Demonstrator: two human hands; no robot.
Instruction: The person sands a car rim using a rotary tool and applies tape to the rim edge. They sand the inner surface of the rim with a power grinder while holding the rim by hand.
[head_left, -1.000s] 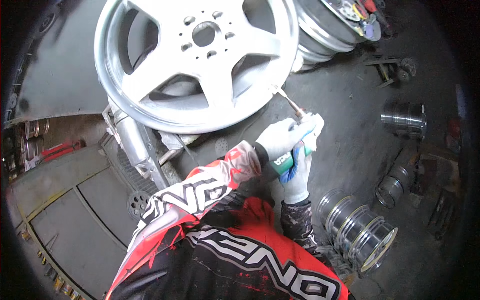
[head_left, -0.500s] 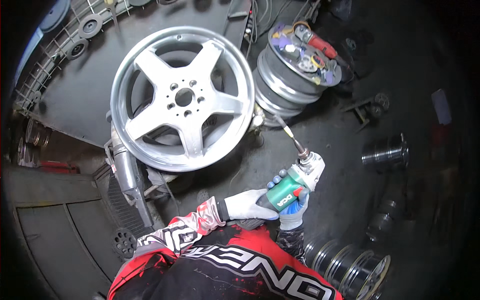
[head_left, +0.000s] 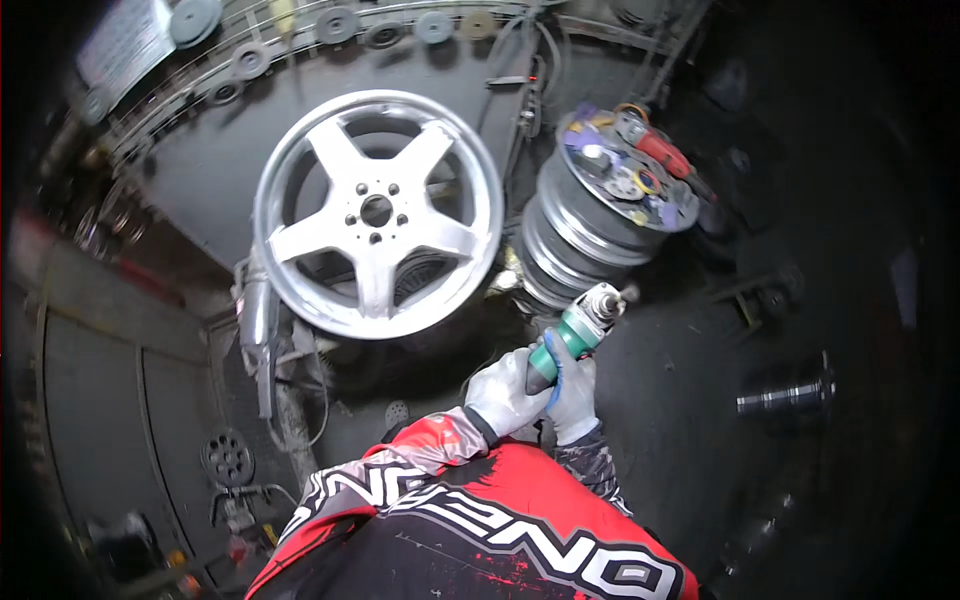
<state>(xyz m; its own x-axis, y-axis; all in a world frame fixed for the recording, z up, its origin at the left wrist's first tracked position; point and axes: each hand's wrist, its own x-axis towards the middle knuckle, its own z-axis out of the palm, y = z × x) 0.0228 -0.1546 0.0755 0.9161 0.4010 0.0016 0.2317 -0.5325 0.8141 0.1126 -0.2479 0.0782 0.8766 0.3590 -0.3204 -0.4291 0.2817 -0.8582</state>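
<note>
Both my hands, in pale gloves with blue palms, grip a green angle grinder (head_left: 571, 335) with a silver head. My left hand (head_left: 503, 394) is closed round its dark rear end. My right hand (head_left: 572, 388) wraps the body closer to the head from the right side. The head's spindle end points up and to the right; its tip is blurred. Beyond the grinder to the left, a silver five-spoke car wheel rim (head_left: 415, 236) faces me, mounted upright. The grinder does not touch the rim.
Beside the rim stand stacked wheels (head_left: 590, 235), topped with purple and yellow bits and a red power tool (head_left: 664, 155). Discs hang on a wire rack (head_left: 292, 36) at the back. A grey metal arm (head_left: 262, 325) is below the rim's left. Another rim (head_left: 785, 397) lies at right.
The grinder has turned in my hands' hold, so its long shaft no longer points up-left toward the rim. Both hands have moved farther from my body. The view has shifted too.
</note>
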